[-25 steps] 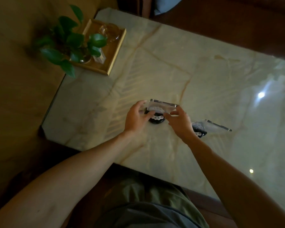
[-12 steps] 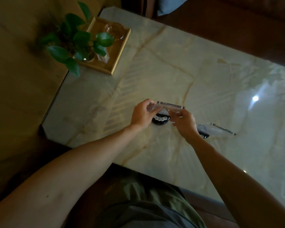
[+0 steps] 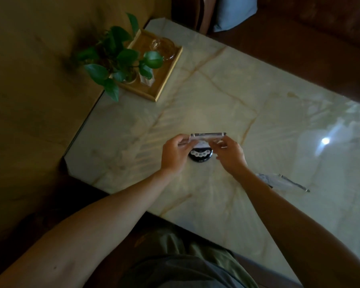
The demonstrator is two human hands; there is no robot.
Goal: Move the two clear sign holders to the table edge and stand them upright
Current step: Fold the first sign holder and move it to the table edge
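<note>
Sign holder (image 3: 207,137) upright mid-table, left grip (image 3: 175,154) and right grip (image 3: 230,154) pinching its ends.

nothing readable anywhere tbh, black round base (image 3: 200,156) under the held sign holder (image 3: 206,137) has white marks, way too blurry to read

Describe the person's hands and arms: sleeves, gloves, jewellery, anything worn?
Both arms are bare from the frame edge to the wrist: no sleeves in view. The left hand and right hand carry no gloves. No watch, bracelet or ring is visible, though the dim light could hide a thin ring.
</note>
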